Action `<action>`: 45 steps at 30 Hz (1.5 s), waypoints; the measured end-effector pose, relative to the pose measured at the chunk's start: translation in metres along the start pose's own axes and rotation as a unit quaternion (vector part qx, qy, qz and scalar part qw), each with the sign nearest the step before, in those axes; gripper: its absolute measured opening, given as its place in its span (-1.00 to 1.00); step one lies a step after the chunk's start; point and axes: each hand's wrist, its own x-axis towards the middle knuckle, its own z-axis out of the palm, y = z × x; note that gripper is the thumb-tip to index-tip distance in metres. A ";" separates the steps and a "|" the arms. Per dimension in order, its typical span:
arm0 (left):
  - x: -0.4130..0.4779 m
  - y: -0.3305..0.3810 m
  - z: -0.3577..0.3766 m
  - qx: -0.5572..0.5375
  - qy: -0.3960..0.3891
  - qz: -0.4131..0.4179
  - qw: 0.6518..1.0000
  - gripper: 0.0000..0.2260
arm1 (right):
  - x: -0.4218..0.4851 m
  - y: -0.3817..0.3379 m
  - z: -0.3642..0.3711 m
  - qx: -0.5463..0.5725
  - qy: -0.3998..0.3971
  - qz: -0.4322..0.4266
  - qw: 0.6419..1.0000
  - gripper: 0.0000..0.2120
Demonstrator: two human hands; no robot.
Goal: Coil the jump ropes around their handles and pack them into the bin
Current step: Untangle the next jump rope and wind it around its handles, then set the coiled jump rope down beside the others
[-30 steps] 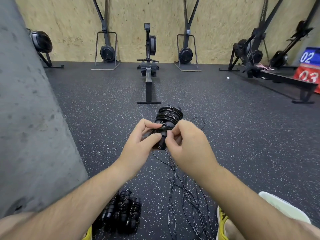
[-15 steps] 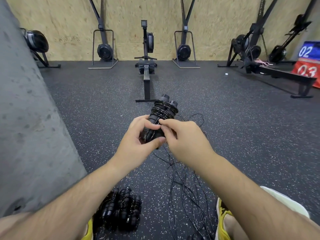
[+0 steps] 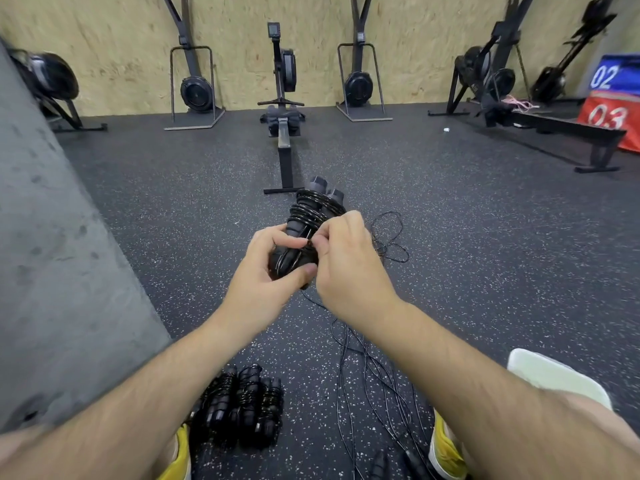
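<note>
I hold a pair of black jump rope handles (image 3: 313, 209) with black cord coiled around them, in mid-air at centre. My left hand (image 3: 266, 271) grips the lower end of the handles, thumb across the front. My right hand (image 3: 346, 261) pinches the cord against the bundle at its middle. Loose black rope (image 3: 367, 372) trails from the bundle down to the floor between my feet. Several coiled jump ropes (image 3: 242, 403) lie together on the floor by my left foot. No bin is in view.
A grey concrete pillar (image 3: 59, 254) stands at my left. A rowing machine (image 3: 284, 126) lies straight ahead, another (image 3: 554, 126) at the right, with ski machines (image 3: 195, 88) against the plywood wall. More handles (image 3: 391, 462) lie by my yellow shoe (image 3: 446, 445).
The bundle has tilted from end-on to pointing up and away. My right hand moved from beside the handles to pinch the cord over their middle.
</note>
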 end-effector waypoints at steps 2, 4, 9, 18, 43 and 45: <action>-0.002 -0.001 -0.001 0.011 -0.002 0.005 1.000 -0.70 | 0.000 0.000 0.003 0.065 -0.003 0.045 0.997 -0.95; -0.002 -0.004 -0.004 0.019 -0.013 0.010 1.000 -0.69 | 0.003 0.000 0.005 0.134 0.005 0.121 0.983 -0.92; -0.011 -0.014 -0.020 0.092 -0.004 -0.003 0.996 -0.68 | 0.014 0.000 0.024 0.176 -0.009 0.184 0.967 -0.87; -0.016 -0.072 -0.065 0.087 0.105 -0.132 0.982 -0.70 | 0.002 -0.009 0.129 0.199 -0.073 0.255 0.943 -0.91; -0.145 -0.353 -0.077 0.273 -0.053 -0.525 0.804 -0.46 | -0.163 0.025 0.380 0.157 -0.358 0.377 0.840 -0.68; -0.142 -0.349 -0.075 0.368 -0.053 -0.487 0.790 -0.51 | -0.160 0.027 0.376 0.153 -0.359 0.362 0.846 -0.66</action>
